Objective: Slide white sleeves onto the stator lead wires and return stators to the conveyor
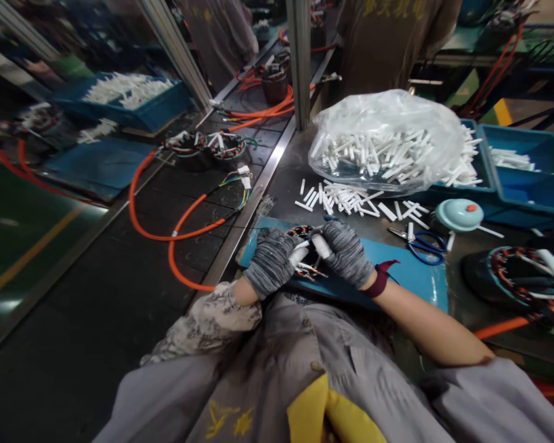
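Both hands wear grey striped gloves with white fingertips. They meet over a round part with coloured wires (310, 271), which rests on a blue mat (397, 271). My left hand (271, 261) is at the part's left side, its fingers closed at a small white piece or wire. My right hand (344, 251) is at the upper right of the part, thumb and finger pinched close to the same spot. What exactly is between the fingertips is too small to make out. Loose white tubes (344, 198) lie just beyond the mat.
A clear bag of white tubes (388, 144) lies before blue bins (526, 166). Blue-handled scissors (427, 247), a turquoise round container (459, 215) and another wound part (512, 277) are at right. Orange cables (175, 237) cross the left track. People stand beyond.
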A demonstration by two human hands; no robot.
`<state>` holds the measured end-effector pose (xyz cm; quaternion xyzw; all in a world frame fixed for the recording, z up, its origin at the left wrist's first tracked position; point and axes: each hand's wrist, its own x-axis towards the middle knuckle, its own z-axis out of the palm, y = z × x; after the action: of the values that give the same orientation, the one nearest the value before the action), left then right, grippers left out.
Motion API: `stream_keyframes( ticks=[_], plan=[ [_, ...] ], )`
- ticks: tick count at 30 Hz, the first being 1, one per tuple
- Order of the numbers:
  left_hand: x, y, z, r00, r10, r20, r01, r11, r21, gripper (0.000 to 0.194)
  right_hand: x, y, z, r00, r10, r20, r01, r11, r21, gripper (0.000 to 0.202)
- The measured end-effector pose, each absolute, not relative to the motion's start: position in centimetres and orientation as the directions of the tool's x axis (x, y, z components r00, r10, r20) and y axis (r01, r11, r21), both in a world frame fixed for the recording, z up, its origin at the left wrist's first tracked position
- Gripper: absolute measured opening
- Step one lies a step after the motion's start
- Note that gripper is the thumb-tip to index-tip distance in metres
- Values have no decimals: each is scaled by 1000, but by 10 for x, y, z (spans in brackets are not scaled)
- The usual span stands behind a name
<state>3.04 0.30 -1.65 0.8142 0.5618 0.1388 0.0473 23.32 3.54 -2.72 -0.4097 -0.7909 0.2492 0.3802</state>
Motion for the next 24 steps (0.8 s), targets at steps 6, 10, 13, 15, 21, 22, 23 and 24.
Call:
stream_keyframes(
  ticks=[6, 10, 13, 15, 21, 22, 23, 24],
  plan=[
    [14, -5, -17, 406, 888, 215, 816, -458, 351, 33, 260, 57, -24, -727, 665, 174, 142, 393, -909, 43],
    [16, -2, -26, 390, 871, 298, 745, -489, 454, 32, 274, 75, -25, -810, 585, 26, 28, 83, -996, 46],
    [24, 4, -25, 406, 868, 287, 698, -497, 516, 30, 273, 85, -17, -827, 557, -72, 90, 5, -996, 48],
    [30, 9, -22, 414, 859, 301, 692, -512, 510, 28, 274, 88, -8, -823, 549, -144, 175, 3, -985, 50],
    [55, 23, -23, 508, 747, 430, 582, -665, 468, 26, 301, 76, 13, -752, 612, -246, 367, 79, -927, 49],
    [60, 24, -24, 525, 732, 434, 554, -681, 479, 27, 307, 72, 13, -732, 635, -247, 377, 76, -923, 47],
    [66, 26, -25, 543, 723, 426, 528, -689, 496, 28, 313, 67, 13, -710, 659, -246, 380, 65, -923, 45],
    [71, 27, -26, 566, 718, 406, 506, -691, 517, 30, 318, 62, 12, -686, 686, -240, 373, 49, -927, 45]
  ],
)
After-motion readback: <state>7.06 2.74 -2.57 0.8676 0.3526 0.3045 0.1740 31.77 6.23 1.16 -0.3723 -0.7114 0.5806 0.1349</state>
